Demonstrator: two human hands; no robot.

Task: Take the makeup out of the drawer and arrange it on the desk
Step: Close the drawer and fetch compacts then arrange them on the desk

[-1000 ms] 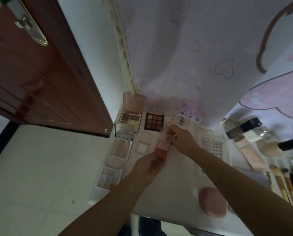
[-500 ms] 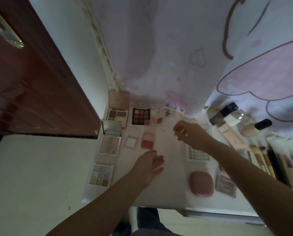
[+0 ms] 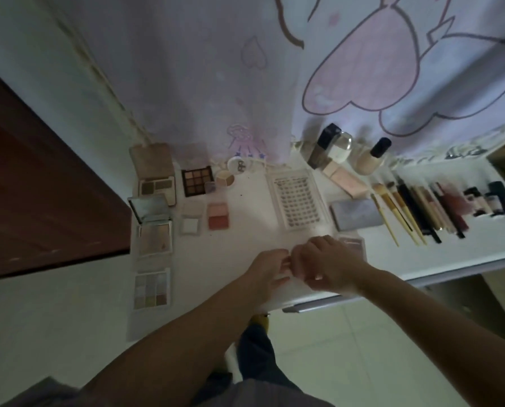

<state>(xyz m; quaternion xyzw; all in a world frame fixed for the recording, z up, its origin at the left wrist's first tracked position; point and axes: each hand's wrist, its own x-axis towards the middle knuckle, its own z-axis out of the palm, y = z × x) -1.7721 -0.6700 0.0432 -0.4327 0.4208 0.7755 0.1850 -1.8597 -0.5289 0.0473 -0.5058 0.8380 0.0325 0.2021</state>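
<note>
My white desk (image 3: 406, 259) runs from 9 toward 3 o'clock, its far edge under a pale curtain (image 3: 216, 69) printed with pink and lilac hearts, hanging at 12. A dark red-brown door (image 3: 40, 186) stands at 9 o'clock beside a white wall (image 3: 54, 69), and pale floor tiles (image 3: 362, 348) lie at 5 in dim light.

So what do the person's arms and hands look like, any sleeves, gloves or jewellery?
Both forearms are bare, with no sleeves, gloves or watch visible. The left hand and right hand show no clear ring here; the picture is too dim and blurred to be sure.
</note>
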